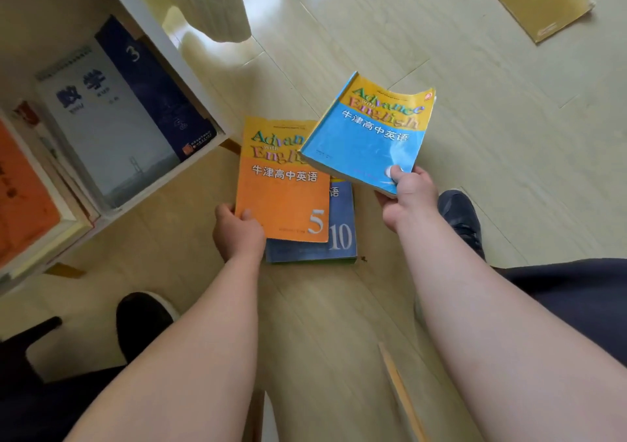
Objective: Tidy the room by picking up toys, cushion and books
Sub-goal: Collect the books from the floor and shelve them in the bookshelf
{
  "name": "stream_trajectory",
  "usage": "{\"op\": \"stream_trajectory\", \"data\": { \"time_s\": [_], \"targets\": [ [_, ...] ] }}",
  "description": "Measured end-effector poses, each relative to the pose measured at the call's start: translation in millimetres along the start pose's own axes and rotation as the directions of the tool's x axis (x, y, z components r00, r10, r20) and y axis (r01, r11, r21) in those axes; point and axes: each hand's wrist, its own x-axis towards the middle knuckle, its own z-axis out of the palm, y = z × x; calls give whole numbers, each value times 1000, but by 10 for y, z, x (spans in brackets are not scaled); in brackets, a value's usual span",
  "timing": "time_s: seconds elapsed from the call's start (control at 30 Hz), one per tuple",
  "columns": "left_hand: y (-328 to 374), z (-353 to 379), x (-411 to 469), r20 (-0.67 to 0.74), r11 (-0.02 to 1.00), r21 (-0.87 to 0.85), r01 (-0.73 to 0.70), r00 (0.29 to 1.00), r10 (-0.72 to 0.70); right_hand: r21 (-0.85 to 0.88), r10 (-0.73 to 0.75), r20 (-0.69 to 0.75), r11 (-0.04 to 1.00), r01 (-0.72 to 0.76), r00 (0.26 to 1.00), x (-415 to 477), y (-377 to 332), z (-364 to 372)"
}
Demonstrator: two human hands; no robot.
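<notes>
My left hand (237,233) grips the lower left corner of an orange and yellow book marked 5 (283,190). That book lies on top of a dark blue book marked 10 (341,238) on the floor. My right hand (409,194) pinches the lower corner of a light blue and yellow book (369,136) and holds it raised and tilted, overlapping the orange book's upper right corner. A yellow-green book (536,0) lies flat on the floor at the far upper right.
A white shelf unit (190,68) at the left holds several books, among them a grey one (105,129), a navy one (152,89) and an orange one (20,197). Pale wood floor (509,153) spreads to the right. My dark shoes (461,217) stand near the stack.
</notes>
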Motion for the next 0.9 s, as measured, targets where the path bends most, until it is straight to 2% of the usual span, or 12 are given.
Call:
{"op": "stream_trajectory", "data": {
  "time_s": [0.13,0.3,0.37,0.43,0.53,0.63,0.7,0.77,0.8,0.83,0.9],
  "targets": [
    [-8,61,-78,115,999,35,-8,993,4,17,8,6,1000,-8,1000,-6,-3,-19],
    [15,65,-177,141,999,40,14,990,-20,-2,20,-1,1000,-20,1000,-23,36,-63],
    [71,32,-184,120,996,42,-82,990,77,-11,28,-8,1000,-28,1000,-20,67,-93],
    [184,-7,-200,74,958,114,-264,964,257,-19,41,-9,999,-41,999,-25,90,-124],
    [457,-78,-221,-38,830,195,-522,842,539,-19,84,21,996,-83,996,-55,161,-183],
    [754,-146,-206,-195,626,305,-718,596,779,-68,88,50,994,-85,995,-122,295,-245],
    [911,-205,-206,-297,523,391,-758,434,851,-109,98,78,990,-90,992,-165,398,-284],
    [1040,-268,-242,-366,479,375,-794,348,863,-163,112,124,982,-92,986,-236,464,-293],
    [1093,-293,-271,-390,485,325,-812,352,851,-197,122,145,976,-92,982,-272,494,-280],
    [1138,-303,-310,-402,518,244,-820,401,823,-235,134,156,967,-95,979,-299,523,-270],
    [1162,-291,-365,-335,648,51,-760,598,728,-314,153,156,944,-98,976,-303,595,-256]
  ]
}}
